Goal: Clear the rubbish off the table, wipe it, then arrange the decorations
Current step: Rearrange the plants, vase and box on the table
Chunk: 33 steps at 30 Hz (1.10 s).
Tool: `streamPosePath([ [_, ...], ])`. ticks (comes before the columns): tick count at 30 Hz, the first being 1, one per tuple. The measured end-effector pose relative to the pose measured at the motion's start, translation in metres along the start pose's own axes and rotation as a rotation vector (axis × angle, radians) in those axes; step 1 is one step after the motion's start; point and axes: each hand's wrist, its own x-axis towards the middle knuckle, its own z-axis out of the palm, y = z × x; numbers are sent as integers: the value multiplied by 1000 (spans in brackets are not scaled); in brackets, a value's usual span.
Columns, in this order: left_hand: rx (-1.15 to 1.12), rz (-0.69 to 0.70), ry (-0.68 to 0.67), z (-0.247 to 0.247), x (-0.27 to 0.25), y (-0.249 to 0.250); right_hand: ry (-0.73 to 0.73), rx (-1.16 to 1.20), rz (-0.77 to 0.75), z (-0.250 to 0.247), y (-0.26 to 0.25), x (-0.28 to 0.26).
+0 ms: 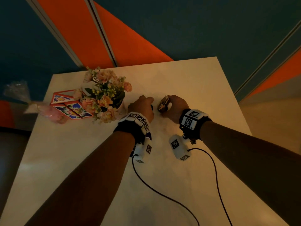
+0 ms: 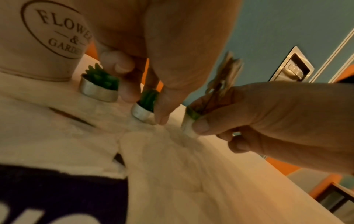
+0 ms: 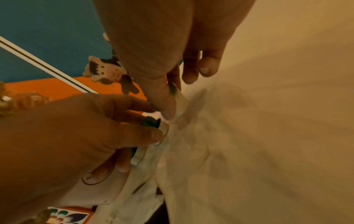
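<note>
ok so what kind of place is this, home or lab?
Hard to say; probably an office or lounge-type room, not a kitchen. A pale table stands by teal and orange wall panels with a recessed metal handle, and a "Flower & Garden" pot as decoration.

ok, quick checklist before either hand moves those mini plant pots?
1. Left hand grip on middle mini pot: ok, pinched between fingers and thumb.
2. Right hand grip on cow-topped mini pot: ok, thumb on its wall.
3. Third mini pot upright, free, beside flower pot: ok.
4. Cow-topped mini pot seated flat on table: cannot tell.
5. Rubbish cleared: cannot tell; plastic-wrapped item lies at the table's left edge.
</note>
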Motion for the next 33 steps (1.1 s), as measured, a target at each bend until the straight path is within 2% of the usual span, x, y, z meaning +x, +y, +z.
streamPosePath([
  [7, 24, -16, 78, 9, -8, 0, 0, -51, 81, -16, 42, -34],
  [11, -132, -51, 74, 17, -27, 8, 3, -63, 99, -31, 64, -51],
  [13, -188, -17, 80, 24, -40, 18, -6, -64, 114, -33, 71, -56],
  [20, -150, 106, 62, 46, -76, 58, -40, -66, 78, -29, 82, -69],
  [33, -163, 97, 41, 63, -86, 78, -38, -9, 71, -25, 95, -84],
])
